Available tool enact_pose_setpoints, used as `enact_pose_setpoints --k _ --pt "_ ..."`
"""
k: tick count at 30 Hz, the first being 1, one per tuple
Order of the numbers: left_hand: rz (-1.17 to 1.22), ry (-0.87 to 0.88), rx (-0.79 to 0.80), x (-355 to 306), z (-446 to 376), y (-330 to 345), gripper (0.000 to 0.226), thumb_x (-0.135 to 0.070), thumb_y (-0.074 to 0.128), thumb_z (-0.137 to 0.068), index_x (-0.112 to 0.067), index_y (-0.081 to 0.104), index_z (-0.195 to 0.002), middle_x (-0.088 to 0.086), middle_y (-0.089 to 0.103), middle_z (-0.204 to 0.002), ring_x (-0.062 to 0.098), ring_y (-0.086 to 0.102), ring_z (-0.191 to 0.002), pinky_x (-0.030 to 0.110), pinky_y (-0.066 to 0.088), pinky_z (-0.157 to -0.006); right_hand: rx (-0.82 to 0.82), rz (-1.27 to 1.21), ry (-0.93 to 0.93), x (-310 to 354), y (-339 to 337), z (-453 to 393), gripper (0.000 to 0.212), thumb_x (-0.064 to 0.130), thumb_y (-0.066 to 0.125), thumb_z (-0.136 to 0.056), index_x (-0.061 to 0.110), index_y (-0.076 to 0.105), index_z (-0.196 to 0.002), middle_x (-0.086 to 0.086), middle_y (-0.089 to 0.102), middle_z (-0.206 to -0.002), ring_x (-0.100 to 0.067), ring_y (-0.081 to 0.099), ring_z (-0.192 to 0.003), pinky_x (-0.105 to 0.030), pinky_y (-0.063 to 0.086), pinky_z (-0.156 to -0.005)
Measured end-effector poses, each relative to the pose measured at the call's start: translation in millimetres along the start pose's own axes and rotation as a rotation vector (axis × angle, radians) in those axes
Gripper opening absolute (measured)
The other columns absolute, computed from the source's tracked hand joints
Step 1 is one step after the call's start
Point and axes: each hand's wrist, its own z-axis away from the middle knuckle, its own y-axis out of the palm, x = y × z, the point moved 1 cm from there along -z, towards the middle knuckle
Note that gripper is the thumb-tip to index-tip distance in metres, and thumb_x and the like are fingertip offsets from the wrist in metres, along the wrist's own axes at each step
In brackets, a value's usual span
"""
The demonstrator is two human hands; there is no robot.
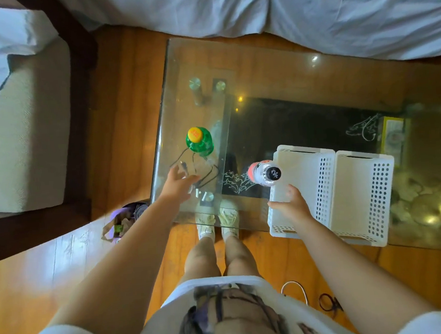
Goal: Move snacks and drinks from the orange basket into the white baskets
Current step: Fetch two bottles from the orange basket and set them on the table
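Note:
A green bottle with a yellow cap (199, 140) stands upright on the left part of the glass table (273, 79). A clear bottle with a black cap and a pink label (264, 173) stands just left of the two white baskets (327, 182), which sit side by side at the table's near edge. Both baskets look empty. My left hand (176, 183) hovers with spread fingers over the table, a little nearer than the green bottle. My right hand (291, 204) is over the left basket's near corner, fingers relaxed, just short of the black-capped bottle. No orange basket is in view.
Thin black cables (204, 173) lie on the glass by my left hand. A bed with white sheets (307, 12) runs along the far side and an armchair (22, 144) stands at the left. A bin with a purple bag (124, 221) sits on the wooden floor.

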Motion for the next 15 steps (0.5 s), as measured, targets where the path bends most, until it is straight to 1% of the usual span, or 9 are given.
enact_pose_setpoints --k 1,3,5,7,9,10,11,13,15 --pt "0.034 -0.030 -0.003 8.1 7.6 -2.7 0.066 -0.013 0.061 -0.088 -0.017 0.027 -0.145 0.009 0.048 -0.135 0.021 0.049 -0.110 0.035 0.045 -0.085 0.023 -0.007 0.048 -4.5 -0.7 5.0 0.070 0.022 0.069 -0.080 0.017 0.032 -0.139 -0.007 0.043 -0.141 -0.029 0.046 -0.124 -0.035 0.041 -0.098" --pt "0.110 -0.075 0.015 25.4 23.7 -8.0 0.045 -0.014 0.056 -0.091 -0.016 0.043 -0.135 0.008 0.058 -0.116 0.020 0.056 -0.102 0.037 0.045 -0.084 0.081 -0.054 0.123 -12.4 -1.0 16.2 0.060 0.020 0.064 -0.083 0.014 0.038 -0.136 -0.010 0.048 -0.135 -0.028 0.051 -0.119 -0.041 0.046 -0.098" --pt "0.182 -0.093 0.031 44.0 40.3 -14.6 0.027 -0.015 0.052 -0.094 -0.016 0.055 -0.120 0.005 0.065 -0.104 0.020 0.061 -0.094 0.039 0.048 -0.084 0.136 -0.077 0.165 -17.9 0.3 28.3 0.054 0.018 0.060 -0.086 0.016 0.039 -0.135 -0.010 0.053 -0.124 -0.027 0.056 -0.111 -0.040 0.051 -0.090" --pt "0.250 -0.093 0.019 64.0 59.3 -24.0 0.014 -0.016 0.051 -0.094 -0.020 0.060 -0.104 0.000 0.068 -0.091 0.017 0.063 -0.085 0.033 0.049 -0.077 0.165 -0.021 0.144 -21.1 3.3 39.3 0.051 0.017 0.058 -0.086 0.018 0.040 -0.134 -0.012 0.058 -0.114 -0.024 0.060 -0.097 -0.035 0.051 -0.078" --pt "0.312 -0.091 -0.010 86.3 79.7 -36.4 0.012 -0.018 0.050 -0.094 -0.025 0.060 -0.096 -0.004 0.070 -0.082 0.012 0.064 -0.080 0.030 0.047 -0.074 0.187 0.061 0.109 -19.6 8.2 51.1 0.046 0.016 0.058 -0.085 0.019 0.044 -0.129 -0.009 0.061 -0.094 -0.018 0.057 -0.076 -0.027 0.047 -0.063" --pt "0.349 -0.093 -0.028 99.0 90.1 -43.7 0.012 -0.019 0.049 -0.094 -0.024 0.059 -0.097 -0.005 0.070 -0.080 0.011 0.064 -0.078 0.030 0.046 -0.074 0.205 0.096 0.097 -17.4 11.8 57.1 0.043 0.015 0.058 -0.084 0.018 0.047 -0.126 -0.006 0.058 -0.081 -0.016 0.054 -0.068 -0.024 0.042 -0.056" --pt "0.390 -0.100 -0.050 113.1 100.5 -51.8 0.013 -0.019 0.048 -0.094 -0.023 0.058 -0.101 -0.005 0.069 -0.082 0.011 0.063 -0.078 0.030 0.045 -0.073 0.228 0.131 0.084 -14.9 16.1 63.0 0.041 0.014 0.058 -0.084 0.017 0.049 -0.124 -0.004 0.056 -0.073 -0.015 0.051 -0.063 -0.024 0.039 -0.054" --pt "0.485 -0.117 -0.106 143.4 121.9 -68.0 0.013 -0.020 0.047 -0.095 -0.021 0.056 -0.105 -0.002 0.066 -0.085 0.013 0.061 -0.076 0.028 0.044 -0.070 0.268 0.224 0.037 -9.0 27.4 73.4 0.036 0.012 0.056 -0.085 0.015 0.051 -0.121 -0.003 0.056 -0.070 -0.014 0.051 -0.061 -0.023 0.036 -0.052" --pt "0.601 -0.146 -0.183 176.3 144.0 -84.6 0.012 -0.020 0.047 -0.096 -0.020 0.057 -0.102 -0.002 0.068 -0.078 0.010 0.063 -0.064 0.025 0.044 -0.064 0.310 0.351 -0.046 0.3 43.3 85.7 0.033 0.014 0.054 -0.087 0.014 0.053 -0.120 -0.002 0.059 -0.073 -0.014 0.053 -0.061 -0.022 0.038 -0.051"
